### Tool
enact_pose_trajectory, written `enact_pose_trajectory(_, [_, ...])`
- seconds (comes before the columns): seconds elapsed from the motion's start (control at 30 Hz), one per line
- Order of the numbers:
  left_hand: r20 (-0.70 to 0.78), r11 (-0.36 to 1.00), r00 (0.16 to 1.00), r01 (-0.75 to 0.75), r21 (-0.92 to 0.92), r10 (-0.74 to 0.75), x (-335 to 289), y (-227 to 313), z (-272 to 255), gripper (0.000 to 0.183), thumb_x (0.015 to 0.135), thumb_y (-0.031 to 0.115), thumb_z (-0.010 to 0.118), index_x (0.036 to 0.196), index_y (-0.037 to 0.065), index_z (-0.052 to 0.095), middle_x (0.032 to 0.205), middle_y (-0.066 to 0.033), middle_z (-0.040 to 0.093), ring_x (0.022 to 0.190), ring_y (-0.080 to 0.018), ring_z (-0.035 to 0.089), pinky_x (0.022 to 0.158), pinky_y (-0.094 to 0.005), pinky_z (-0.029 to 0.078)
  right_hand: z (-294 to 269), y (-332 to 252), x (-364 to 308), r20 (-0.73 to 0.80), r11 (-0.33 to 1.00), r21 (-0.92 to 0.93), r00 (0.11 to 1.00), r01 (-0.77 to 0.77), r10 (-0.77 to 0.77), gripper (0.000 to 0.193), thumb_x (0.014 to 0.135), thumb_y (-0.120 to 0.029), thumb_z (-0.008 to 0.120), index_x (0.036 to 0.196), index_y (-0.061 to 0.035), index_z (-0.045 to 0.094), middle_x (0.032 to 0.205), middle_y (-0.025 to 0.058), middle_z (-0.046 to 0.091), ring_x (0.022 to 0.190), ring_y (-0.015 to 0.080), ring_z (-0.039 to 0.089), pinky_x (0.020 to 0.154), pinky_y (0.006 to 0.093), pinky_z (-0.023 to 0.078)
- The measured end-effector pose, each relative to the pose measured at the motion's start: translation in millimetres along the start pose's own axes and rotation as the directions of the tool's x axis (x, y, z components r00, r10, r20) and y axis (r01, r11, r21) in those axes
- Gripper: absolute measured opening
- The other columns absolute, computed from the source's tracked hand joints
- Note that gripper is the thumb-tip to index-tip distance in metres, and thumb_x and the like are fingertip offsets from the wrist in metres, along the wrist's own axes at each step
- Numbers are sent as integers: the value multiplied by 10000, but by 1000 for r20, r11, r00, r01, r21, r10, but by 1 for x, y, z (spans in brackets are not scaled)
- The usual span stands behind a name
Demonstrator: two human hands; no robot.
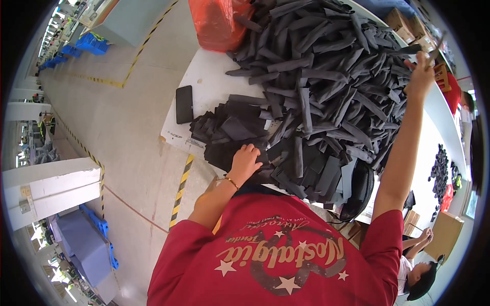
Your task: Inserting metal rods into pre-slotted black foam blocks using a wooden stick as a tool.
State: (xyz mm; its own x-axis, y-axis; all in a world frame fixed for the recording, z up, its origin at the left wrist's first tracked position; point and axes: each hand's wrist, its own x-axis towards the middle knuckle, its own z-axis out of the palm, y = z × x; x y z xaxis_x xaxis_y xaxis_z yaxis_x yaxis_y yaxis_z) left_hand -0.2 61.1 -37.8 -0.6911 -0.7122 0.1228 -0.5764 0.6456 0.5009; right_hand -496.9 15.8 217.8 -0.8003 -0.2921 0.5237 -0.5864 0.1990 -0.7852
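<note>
My left hand (246, 162) is at the near edge of a white table, on a stack of flat black fabric pieces (224, 155). Its fingers are bent over the stack, with dark fabric between fingers and thumb. Stretched out to the far right, my right hand (420, 76) is raised by the edge of a big heap of folded dark grey fabric strips (332, 76). Its fingers are closed; a thin greyish long item (438, 48) sticks up from them, too blurred to name. One dark strip (408, 50) lies close to those fingertips.
A black phone (184, 104) lies on the table's (204, 76) left part. An orange-red plastic bag (217, 25) stands at the far left of the heap. Near me are grey flat pieces (329, 176) and a black pouch-like item (359, 191). Other people (421, 275) are at the right.
</note>
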Motion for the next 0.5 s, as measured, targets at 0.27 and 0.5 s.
enact_pose_trajectory(0.27, [227, 806, 928, 369, -462, -295, 7, -28, -20, 104, 703, 85, 748, 768, 38, 682, 744, -67, 600, 711, -206, 616, 660, -317, 504, -61, 52, -246, 791, 983, 62, 592, 175, -155, 219, 898, -59, 515, 1084, -49, 630, 726, 50, 570, 669, 155, 556, 598, 299, 459])
enact_pose_trajectory(0.5, [338, 747, 907, 404, -529, -251, 19, -27, -56, 141, 738, 85, 766, 844, 10, 710, 763, -39, 634, 680, -115, 584, 644, -254, 476, -88, 38, -308, 922, 829, 120, 249, 546, -297, 291, 803, -84, 653, 1092, -114, 642, 738, 53, 575, 715, 244, 599, 592, 361, 499])
